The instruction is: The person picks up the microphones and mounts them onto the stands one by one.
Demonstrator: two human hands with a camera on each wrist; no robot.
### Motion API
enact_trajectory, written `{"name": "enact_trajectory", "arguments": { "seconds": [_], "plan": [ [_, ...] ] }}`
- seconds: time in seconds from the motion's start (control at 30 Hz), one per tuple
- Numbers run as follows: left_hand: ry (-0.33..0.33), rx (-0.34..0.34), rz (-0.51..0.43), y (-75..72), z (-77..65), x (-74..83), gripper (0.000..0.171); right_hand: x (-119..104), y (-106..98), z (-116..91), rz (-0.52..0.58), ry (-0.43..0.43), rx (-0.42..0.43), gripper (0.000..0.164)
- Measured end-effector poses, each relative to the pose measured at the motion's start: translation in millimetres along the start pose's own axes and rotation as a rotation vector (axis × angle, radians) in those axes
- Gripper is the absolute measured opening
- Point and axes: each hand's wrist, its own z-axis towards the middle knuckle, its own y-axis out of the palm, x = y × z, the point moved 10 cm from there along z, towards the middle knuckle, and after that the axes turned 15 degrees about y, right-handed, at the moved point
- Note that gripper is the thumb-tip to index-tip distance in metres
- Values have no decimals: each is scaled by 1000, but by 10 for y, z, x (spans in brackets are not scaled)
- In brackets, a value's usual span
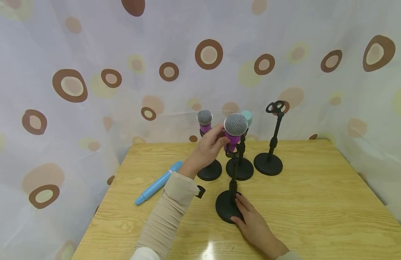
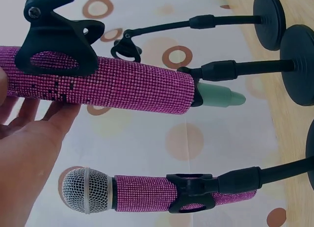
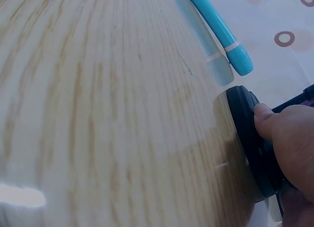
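Note:
My left hand [image 1: 203, 153] holds a glittery purple microphone [image 1: 233, 140] with a silver mesh head by its body. The microphone sits in the clip of the front black stand [image 1: 233, 186], and in the left wrist view the clip [image 2: 59, 45] lies across the purple body [image 2: 142, 87]. My right hand [image 1: 255, 227] grips the edge of that stand's round base, with the thumb on the base [image 3: 245, 138] in the right wrist view. Behind the left hand, a second purple microphone [image 1: 205, 118] rests in another stand's clip.
Behind the front stand, another stand [image 1: 240, 169] carries a pale green object [image 2: 218, 95]. Further right stands one with a bare clip [image 1: 268, 164]. A blue pen-shaped object [image 1: 158, 184] lies left on the wooden table [image 1: 317, 202]; a small black piece [image 1: 201, 191] shows beside the left sleeve.

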Motion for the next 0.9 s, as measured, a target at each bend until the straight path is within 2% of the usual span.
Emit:
{"name": "enact_trajectory", "arguments": {
  "seconds": [0.1,0.27,0.4,0.47,0.57,0.7,0.77,0.9],
  "plan": [
    [-15,-36,-28,40,-15,-11,51,1,-6,5,-4,-2,5,61],
    [-19,-90,-89,97,-56,-31,65,-3,2,0,-3,-7,-2,61],
    [13,-117,-177,109,-79,11,56,-4,13,1,-4,-6,-10,61],
    [5,-138,-184,115,-97,18,70,-1,17,6,-4,-1,-16,62],
    [-21,-187,-98,143,-109,-3,86,-3,19,13,-6,4,-23,62],
    [-70,-231,43,190,-103,-68,88,-13,22,19,-16,3,-32,63],
    [-88,-228,88,202,-89,-97,88,-19,20,18,-22,4,-37,63],
    [-138,-198,107,198,-79,-140,89,-38,0,12,-37,5,-43,62]
  ]
}}
